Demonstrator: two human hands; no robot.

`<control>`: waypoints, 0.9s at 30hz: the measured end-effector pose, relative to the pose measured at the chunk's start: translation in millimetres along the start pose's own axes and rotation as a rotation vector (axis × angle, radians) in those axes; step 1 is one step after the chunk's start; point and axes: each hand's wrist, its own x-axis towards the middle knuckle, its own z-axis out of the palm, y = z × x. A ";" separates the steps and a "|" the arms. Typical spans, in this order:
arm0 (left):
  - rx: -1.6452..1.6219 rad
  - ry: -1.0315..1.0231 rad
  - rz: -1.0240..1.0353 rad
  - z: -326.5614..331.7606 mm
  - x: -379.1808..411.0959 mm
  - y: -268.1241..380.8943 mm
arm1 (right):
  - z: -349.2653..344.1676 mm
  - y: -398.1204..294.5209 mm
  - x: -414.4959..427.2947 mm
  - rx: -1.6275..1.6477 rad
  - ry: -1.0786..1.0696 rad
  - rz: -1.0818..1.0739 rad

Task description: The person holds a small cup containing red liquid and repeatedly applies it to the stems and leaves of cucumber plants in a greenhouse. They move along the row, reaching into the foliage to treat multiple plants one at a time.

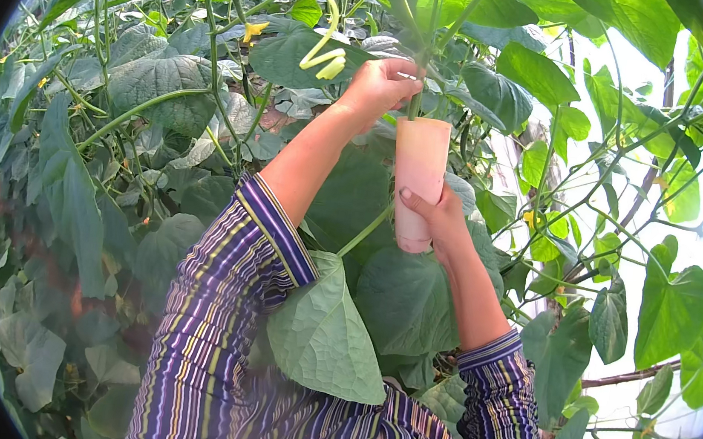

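My right hand is wrapped around the lower half of a tall cup, its thumb across the near side. The cup looks pale pink below and yellowish toward the rim, and it stands nearly upright. Just above the rim, my left hand pinches at a green cucumber vine stem with thumb and forefinger. That stem runs down to the cup's mouth; whether it enters the cup or passes behind it, I cannot tell. A large leaf hangs between my forearms, below the cup.
Dense cucumber foliage fills the left side, with a yellow flower among it. A pale curled tendril dangles near my left hand. Vines with broad leaves climb at right before a bright white sheet. Leaves overhang from above.
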 end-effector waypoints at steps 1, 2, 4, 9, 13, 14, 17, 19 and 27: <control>0.016 -0.004 0.019 2.3 -0.6 1.9 | -1.0 -2.5 4.0 0.007 0.013 -0.029; 0.032 -0.008 0.037 3.8 -0.8 4.0 | -1.7 -4.9 8.6 0.014 0.025 -0.057; 0.093 0.009 0.082 -0.8 1.0 2.8 | 0.9 -11.1 17.9 0.014 0.047 -0.107; 0.374 0.146 0.135 -5.2 0.1 6.7 | 2.1 -25.6 39.4 -0.037 0.103 -0.214; 0.510 0.268 0.249 -5.6 -2.4 3.9 | 4.4 -30.2 50.9 -0.046 0.113 -0.241; 0.507 0.261 0.236 -8.2 -2.6 2.8 | 6.4 -31.6 53.5 -0.042 0.111 -0.243; 0.501 0.248 0.263 -13.5 0.8 -0.2 | 7.2 -31.8 61.6 -0.039 0.105 -0.251; 0.467 0.242 0.292 -20.4 1.8 -2.0 | 10.8 -35.8 64.5 -0.044 0.084 -0.258; 0.206 0.125 0.051 -23.5 -21.7 8.4 | 5.3 -40.2 76.0 0.059 0.060 -0.170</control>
